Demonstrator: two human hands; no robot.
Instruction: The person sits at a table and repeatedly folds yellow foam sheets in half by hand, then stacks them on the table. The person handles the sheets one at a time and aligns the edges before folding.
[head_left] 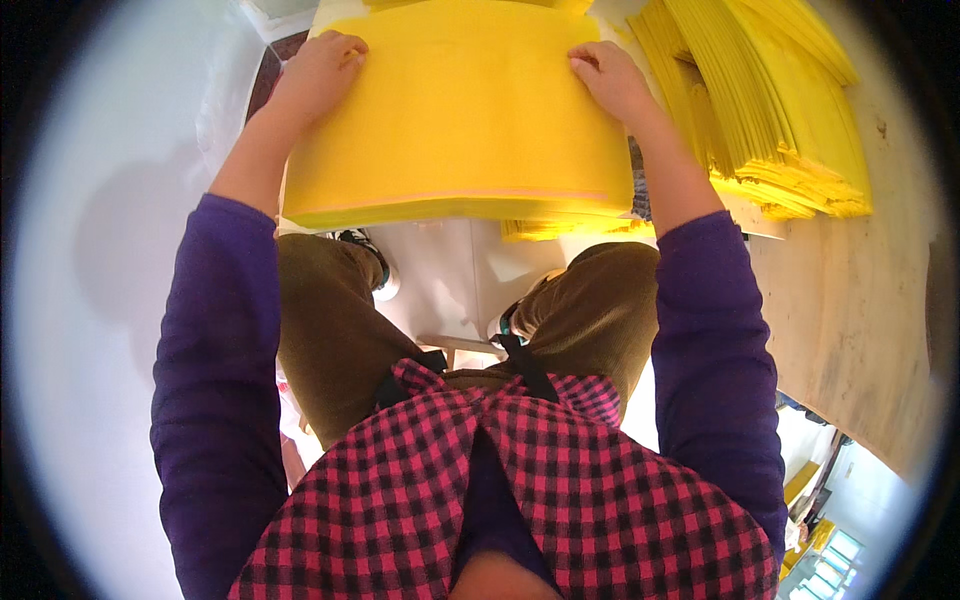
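A thick stack of smooth yellow sheets [460, 120] lies in front of me, above my knees; whether they are paper or cloth I cannot tell. Along the near edge the layers show, with a thin pinkish line near the top. My left hand [322, 72] is at the far left edge of the top sheet, its fingers curled in and closed on that edge. Across from it, my right hand [608, 78] holds the right edge, thumb and fingers pinched together. The fingertips are partly hidden.
To the right, a wooden table [830, 300] carries a tall pile of folded yellow sheets [750, 90] with ragged near ends. A white wall [110, 250] rises close on my left. More yellow material [575, 229] shows beneath the stack. My legs [330, 320] are below it.
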